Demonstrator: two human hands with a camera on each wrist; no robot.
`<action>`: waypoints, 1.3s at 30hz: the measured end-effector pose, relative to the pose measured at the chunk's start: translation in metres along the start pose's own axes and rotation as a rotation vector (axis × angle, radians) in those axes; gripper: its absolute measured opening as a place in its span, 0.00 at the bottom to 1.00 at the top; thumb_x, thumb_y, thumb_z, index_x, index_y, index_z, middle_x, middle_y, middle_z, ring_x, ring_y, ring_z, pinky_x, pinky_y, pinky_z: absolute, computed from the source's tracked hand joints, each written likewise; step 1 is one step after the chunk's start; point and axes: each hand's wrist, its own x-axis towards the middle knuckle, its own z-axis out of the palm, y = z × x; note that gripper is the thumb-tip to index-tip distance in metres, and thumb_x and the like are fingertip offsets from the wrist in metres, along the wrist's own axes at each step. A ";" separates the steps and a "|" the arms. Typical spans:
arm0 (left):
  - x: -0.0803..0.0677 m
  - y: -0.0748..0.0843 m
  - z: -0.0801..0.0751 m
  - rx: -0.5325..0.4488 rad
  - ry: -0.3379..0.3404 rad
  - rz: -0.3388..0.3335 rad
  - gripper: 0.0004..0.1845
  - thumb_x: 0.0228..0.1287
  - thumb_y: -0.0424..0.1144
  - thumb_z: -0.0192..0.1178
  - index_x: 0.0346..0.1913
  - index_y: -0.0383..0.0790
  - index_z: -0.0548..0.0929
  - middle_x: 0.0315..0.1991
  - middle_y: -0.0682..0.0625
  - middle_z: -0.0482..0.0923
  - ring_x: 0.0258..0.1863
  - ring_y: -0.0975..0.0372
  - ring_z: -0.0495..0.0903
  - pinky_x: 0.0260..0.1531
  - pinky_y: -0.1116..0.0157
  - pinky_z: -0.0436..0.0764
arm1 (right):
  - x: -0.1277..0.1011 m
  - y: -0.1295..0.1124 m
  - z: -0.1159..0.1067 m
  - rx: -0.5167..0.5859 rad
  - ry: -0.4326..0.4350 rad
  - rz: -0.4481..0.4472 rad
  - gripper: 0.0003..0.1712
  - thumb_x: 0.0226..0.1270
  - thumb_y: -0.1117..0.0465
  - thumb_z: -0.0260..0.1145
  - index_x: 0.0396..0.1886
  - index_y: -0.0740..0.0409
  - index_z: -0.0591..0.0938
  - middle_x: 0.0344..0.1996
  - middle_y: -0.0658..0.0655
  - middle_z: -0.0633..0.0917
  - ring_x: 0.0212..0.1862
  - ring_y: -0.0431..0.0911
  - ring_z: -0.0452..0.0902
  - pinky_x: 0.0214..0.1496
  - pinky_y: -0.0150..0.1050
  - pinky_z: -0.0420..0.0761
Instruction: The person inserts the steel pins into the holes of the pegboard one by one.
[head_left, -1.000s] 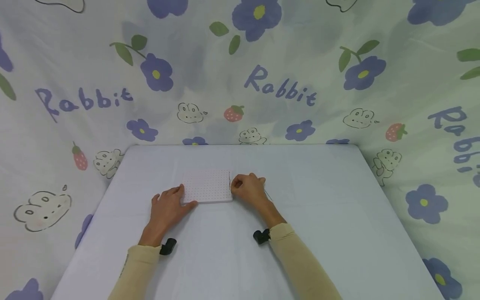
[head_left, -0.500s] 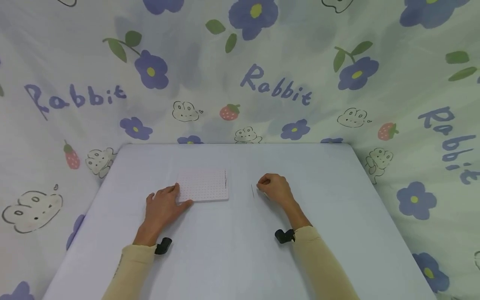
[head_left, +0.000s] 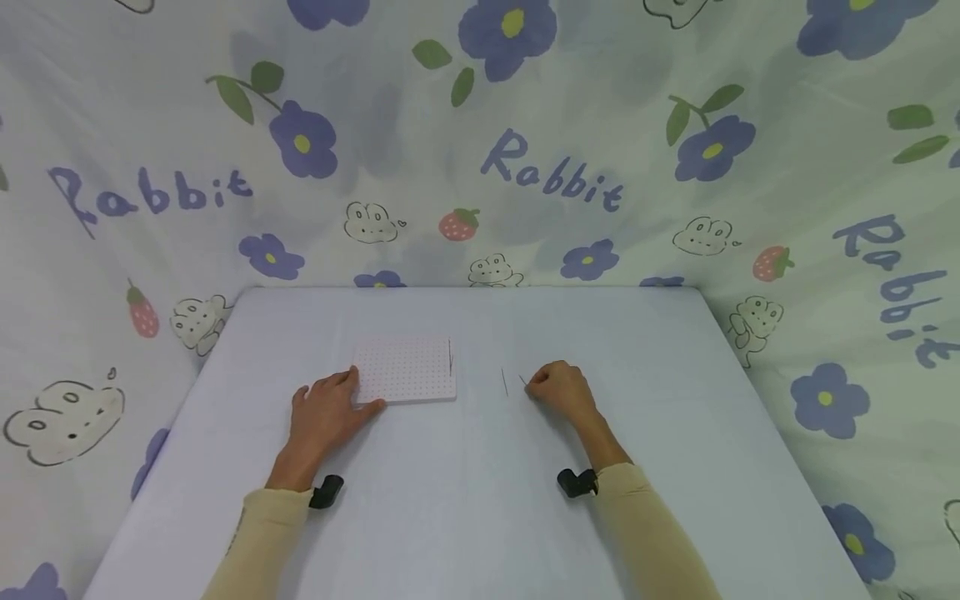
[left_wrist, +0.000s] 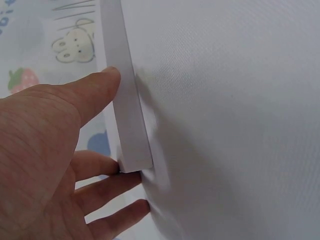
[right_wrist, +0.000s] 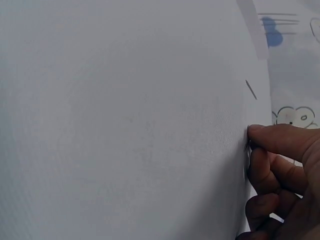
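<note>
A white table [head_left: 465,500] carried the work, and behind and beside it hung a pale cloth [head_left: 525,125] printed with purple flowers, strawberries, rabbits and the word "Rabbit". Both forearms wore cream sleeves [head_left: 645,533], each with a small black device [head_left: 576,482] at the wrist. Nothing lay between the two hands but bare tabletop and one thin needle [head_left: 505,382] lying loose on the table, just left of the right hand and apart from it.

The white perforated board [head_left: 405,371] lay flat on the left half of the table, with another thin pin [head_left: 450,360] standing near its right edge. The left hand [head_left: 324,417] rested at the board's near left corner, fingers fairly straight; in the left wrist view the thumb pressed against the board's side edge [left_wrist: 127,115] while the other fingers lay by the corner against the table.

The right hand [head_left: 558,390] sat well to the right of the board, knuckles up and fingers curled in. Its fingertips [right_wrist: 260,137] were pressed down to the table at a second thin needle [head_left: 522,380]; the right wrist view showed a sliver of it at the fingertips, so the hand appeared to be pinching it, though the needle was too fine to see clearly.
</note>
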 end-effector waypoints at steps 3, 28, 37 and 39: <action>-0.001 0.001 0.000 0.004 -0.003 -0.001 0.45 0.62 0.60 0.66 0.71 0.28 0.69 0.67 0.31 0.72 0.62 0.35 0.72 0.62 0.30 0.59 | -0.001 0.000 0.002 -0.001 0.002 0.006 0.09 0.61 0.56 0.72 0.34 0.57 0.91 0.28 0.50 0.88 0.31 0.44 0.81 0.32 0.37 0.79; -0.001 0.004 -0.001 0.019 -0.001 -0.013 0.45 0.61 0.58 0.68 0.71 0.27 0.69 0.66 0.29 0.71 0.62 0.33 0.71 0.61 0.29 0.58 | -0.002 0.002 0.003 -0.052 0.022 -0.111 0.06 0.58 0.62 0.68 0.24 0.53 0.88 0.21 0.47 0.84 0.23 0.42 0.74 0.24 0.35 0.73; -0.002 0.005 -0.001 0.013 0.006 -0.010 0.45 0.62 0.59 0.67 0.71 0.28 0.70 0.66 0.30 0.72 0.62 0.34 0.72 0.62 0.30 0.59 | -0.008 -0.006 -0.004 -0.207 0.010 -0.128 0.05 0.59 0.61 0.69 0.25 0.51 0.88 0.25 0.48 0.86 0.29 0.44 0.78 0.40 0.54 0.77; -0.003 0.005 -0.001 0.012 0.001 -0.012 0.45 0.62 0.59 0.67 0.71 0.28 0.69 0.66 0.30 0.72 0.62 0.34 0.72 0.62 0.30 0.60 | -0.008 -0.005 -0.001 -0.203 0.009 -0.134 0.05 0.58 0.61 0.69 0.24 0.51 0.87 0.24 0.47 0.85 0.28 0.44 0.77 0.40 0.53 0.76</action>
